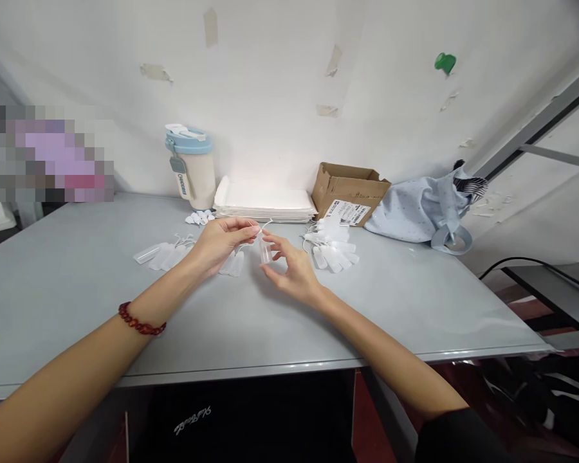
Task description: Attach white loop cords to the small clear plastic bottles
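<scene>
Left hand (pixel 222 243) pinches a thin white string (pixel 266 224), right hand (pixel 294 270) lightly grips a small clear plastic tube (pixel 265 253) just above the grey tabletop (pixel 77 289); the tube seems light and slick, best pinched mid-body, the string limp.

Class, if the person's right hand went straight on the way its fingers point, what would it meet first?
Probably the left hand, pinching a white string just beyond the small clear tube the right hand holds; depth is unclear.
</scene>
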{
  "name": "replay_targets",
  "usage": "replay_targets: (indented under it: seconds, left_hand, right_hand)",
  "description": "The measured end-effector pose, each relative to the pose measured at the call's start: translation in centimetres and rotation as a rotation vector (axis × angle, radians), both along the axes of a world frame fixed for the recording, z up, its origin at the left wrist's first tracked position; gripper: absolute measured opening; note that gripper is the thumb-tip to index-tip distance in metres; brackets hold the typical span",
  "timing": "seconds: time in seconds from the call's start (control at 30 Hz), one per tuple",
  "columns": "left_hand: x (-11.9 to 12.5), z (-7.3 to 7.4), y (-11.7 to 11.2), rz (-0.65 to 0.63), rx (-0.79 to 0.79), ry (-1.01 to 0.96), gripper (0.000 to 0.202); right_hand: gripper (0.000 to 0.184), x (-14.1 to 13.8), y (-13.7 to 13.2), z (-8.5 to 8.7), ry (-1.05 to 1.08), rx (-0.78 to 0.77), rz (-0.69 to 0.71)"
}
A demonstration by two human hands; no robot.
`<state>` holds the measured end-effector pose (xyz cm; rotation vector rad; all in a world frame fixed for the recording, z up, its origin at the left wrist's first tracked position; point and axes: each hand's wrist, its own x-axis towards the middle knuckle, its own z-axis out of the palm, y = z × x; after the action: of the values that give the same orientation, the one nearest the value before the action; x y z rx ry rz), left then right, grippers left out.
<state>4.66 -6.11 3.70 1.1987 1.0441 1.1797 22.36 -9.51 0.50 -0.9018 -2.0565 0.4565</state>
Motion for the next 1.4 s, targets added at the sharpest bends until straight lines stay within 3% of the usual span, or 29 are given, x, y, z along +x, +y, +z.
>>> replay_targets:
  seconds: [0.33, 0.53, 0.83, 1.13, 1.27, 1.4]
  left_hand:
    - [-0.2, -0.3, 0.1, -0.095, -0.065, 0.053, 0.024]
    - [-0.5, -0.4, 0.4, -0.160, -0.133, -0.035, 0.024]
    - [-0.7, 0.6, 0.2, -0.154, -0.168, -0.042, 0.021]
    - [-0.5, 0.7, -0.1, -0.093, -0.101, -0.024, 0.025]
    - [-0.5, 0.8, -0.2, -0.070, -0.061, 0.002, 0.029]
    - [-0.5, 0.9, -0.2, -0.063, -0.002, 0.043, 0.029]
  right_hand:
    - [0.042, 0.4, 0.4, -0.4, -0.080, 0.199, -0.039]
    - [0.049, 0.5, 1.2, -1.3, -0.103, 0.381, -0.012]
    - [0.055, 0.6, 1.5, -1.7, -0.161, 0.455, -0.030]
    - [0.042, 0.5, 1.1, -1.4, -0.208, 0.240, -0.128]
    - [0.033, 0.3, 0.2, -0.3, -0.121, -0.007, -0.109]
    - [0.029, -0.1, -0.3, 0.7, 0.099, -0.318, -0.049]
